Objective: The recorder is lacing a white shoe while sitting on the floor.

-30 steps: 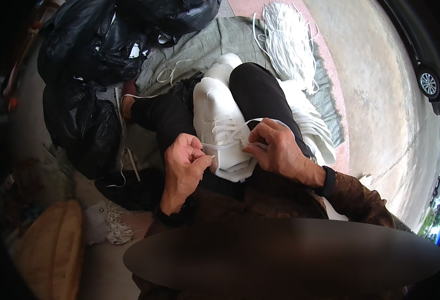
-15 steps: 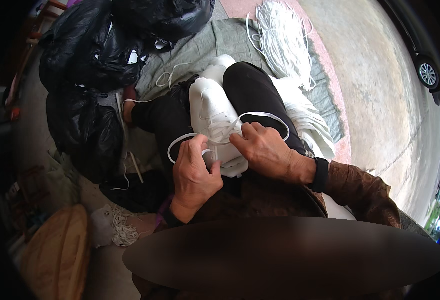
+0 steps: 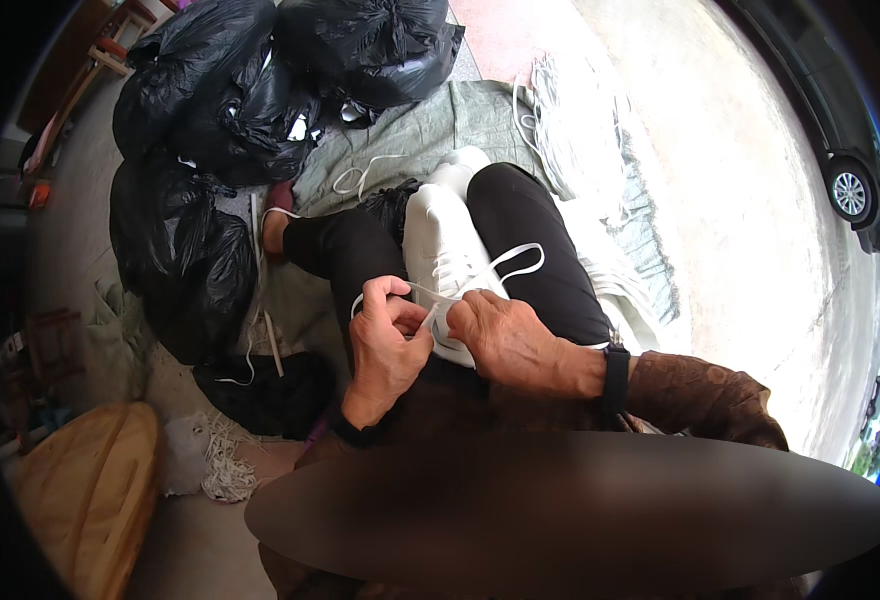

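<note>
The left hand, at 7 o'clock from the middle of the white shoe, pinches a white lace between thumb and fingers. The right hand, at 5 o'clock, is closed on the same lace, back turned up; a loop stands out beyond it toward 1 o'clock. The shoe lies toe away, wedged between two black trouser legs, which leave little room at 3 and 9 o'clock. A grey-green cloth spreads at 12, its edge meeting pinkish paving. Black plastic bags crowd 9 to 11 o'clock; a wooden board stands at 8. From 1 to 4 pale ground runs wide, out to a dark car.

The hands cover the shoe's near end, and the right fingertips are out of sight. Glare washes out the lace bundle at 1 o'clock and the white pile at 3. A blurred dark oval masks the bottom; the car is cut by the rim.
</note>
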Demonstrator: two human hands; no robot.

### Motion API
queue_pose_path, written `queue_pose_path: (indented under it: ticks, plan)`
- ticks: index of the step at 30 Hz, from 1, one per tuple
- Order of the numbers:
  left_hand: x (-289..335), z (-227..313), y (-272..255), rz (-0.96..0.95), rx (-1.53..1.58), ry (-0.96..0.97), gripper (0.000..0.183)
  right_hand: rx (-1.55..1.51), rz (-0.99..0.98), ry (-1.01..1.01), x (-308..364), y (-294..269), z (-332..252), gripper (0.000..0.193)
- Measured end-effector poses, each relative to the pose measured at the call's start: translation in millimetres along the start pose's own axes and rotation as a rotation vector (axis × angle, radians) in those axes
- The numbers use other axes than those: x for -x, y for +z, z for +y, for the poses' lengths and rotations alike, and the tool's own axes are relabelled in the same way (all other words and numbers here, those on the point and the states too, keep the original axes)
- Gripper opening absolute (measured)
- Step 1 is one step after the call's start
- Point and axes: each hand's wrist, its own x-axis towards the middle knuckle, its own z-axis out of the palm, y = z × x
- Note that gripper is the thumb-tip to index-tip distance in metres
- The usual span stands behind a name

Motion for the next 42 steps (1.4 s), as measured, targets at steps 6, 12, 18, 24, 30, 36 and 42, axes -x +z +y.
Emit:
queue_pose_path:
  ticks: [6,12,18,24,30,36,42]
  plan:
    - [-3,8,3,0.016,-0.063,0.032,0.045,0.033,0.012,0.001,-23,25,14,0.017]
    - [38,57,-2,-0.050,-0.260,0.263,0.038,-1.032,-0.151,-0.208,-21,-101,-48,0.020]
    - [67,44,22,-0.325,0.051,-0.248,0.037,-0.437,-0.101,0.176,-3,-63,-21,0.019]
    - [80,39,15,-0.334,-0.016,-0.425,0.040,-0.301,0.135,0.246,23,19,30,0.018]
    - [64,47,31,-0.248,0.032,-0.447,0.045,-0.075,0.081,0.190,-26,-6,17,0.021]
    - [43,54,49,-0.255,0.336,-0.328,0.018,-0.238,0.214,-0.113,-31,-85,-2,0.028]
    - [31,49,45,-0.402,0.343,-0.356,0.036,-1.516,0.345,0.896,-26,-116,36,0.014]
